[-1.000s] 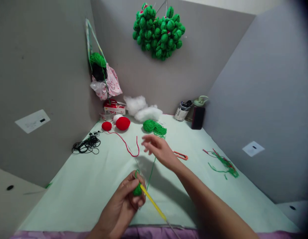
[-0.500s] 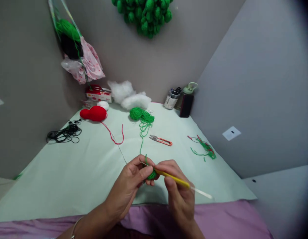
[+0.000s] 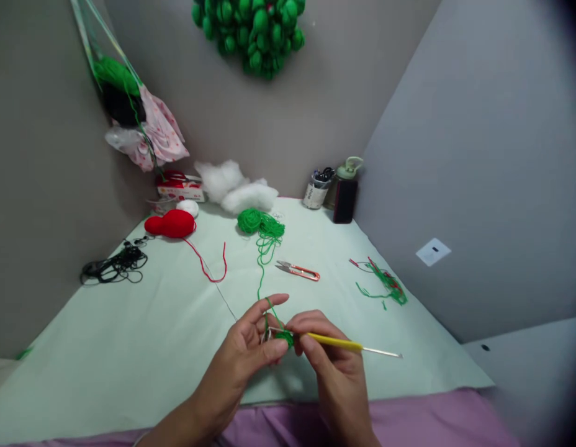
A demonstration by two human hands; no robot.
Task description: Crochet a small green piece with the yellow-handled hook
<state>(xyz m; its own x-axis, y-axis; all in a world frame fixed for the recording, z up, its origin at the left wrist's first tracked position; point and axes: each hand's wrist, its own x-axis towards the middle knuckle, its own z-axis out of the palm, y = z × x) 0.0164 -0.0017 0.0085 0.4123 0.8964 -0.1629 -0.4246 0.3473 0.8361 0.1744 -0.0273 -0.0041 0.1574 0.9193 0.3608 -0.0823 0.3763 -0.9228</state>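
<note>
Between thumb and fingers, my left hand (image 3: 244, 354) pinches a small green crochet piece (image 3: 285, 337), partly hidden by the fingers. Green yarn (image 3: 261, 279) loops over its raised index finger and runs back to a green yarn ball (image 3: 249, 221). My right hand (image 3: 337, 366) grips a yellow-handled crochet hook (image 3: 334, 341) like a pen. One metal end of the hook lies at the green piece; the other sticks out to the right. A thin white strand leads from the left hand to a white yarn ball (image 3: 188, 208).
Orange thread snips (image 3: 298, 271) lie beyond my hands. To the left are a red stuffed crochet piece (image 3: 171, 224) and a black cable tangle (image 3: 115, 264). White stuffing (image 3: 236, 188), a pen cup (image 3: 317, 189) and a bottle (image 3: 348, 167) stand behind. Yarn scraps (image 3: 385, 282) lie right.
My left index finger has lifted and straightened, drawing the green yarn up from the piece. The hook has turned closer to level. The whole view has shifted slightly.
</note>
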